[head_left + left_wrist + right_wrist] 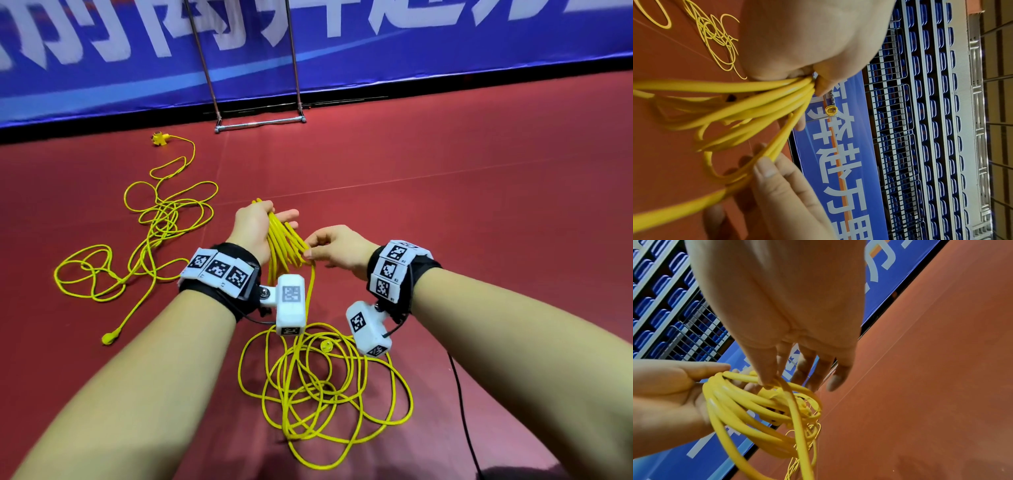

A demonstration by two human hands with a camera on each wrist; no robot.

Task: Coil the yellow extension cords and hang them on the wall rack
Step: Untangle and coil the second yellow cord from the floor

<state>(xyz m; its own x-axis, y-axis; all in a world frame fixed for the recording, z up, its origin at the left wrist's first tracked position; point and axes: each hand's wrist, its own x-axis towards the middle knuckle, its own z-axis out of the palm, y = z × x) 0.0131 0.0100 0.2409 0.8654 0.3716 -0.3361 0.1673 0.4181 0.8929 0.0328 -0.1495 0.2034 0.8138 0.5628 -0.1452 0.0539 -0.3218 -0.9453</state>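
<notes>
On red floor (445, 205), loose yellow cords (164, 219); blue banner (376, 51) behind

- An indoor sports hall or arena, not a home or a workshop.
- The red floor (445, 205) is a smooth sports mat with thin seam lines running across it, the kind laid over a playing court.
- A long blue banner (376, 58) with large white Chinese characters runs along the edge of the floor like a courtside barrier.
- Behind the banner, the wrist views show tiers of blue spectator seats (925, 113) in stepped rows, with metal railings (890, 78) in front of them.
- A metal truss (978, 129) stands beyond the seating.
- A chrome tube rack (260, 123) stands on the floor against the banner.
</notes>
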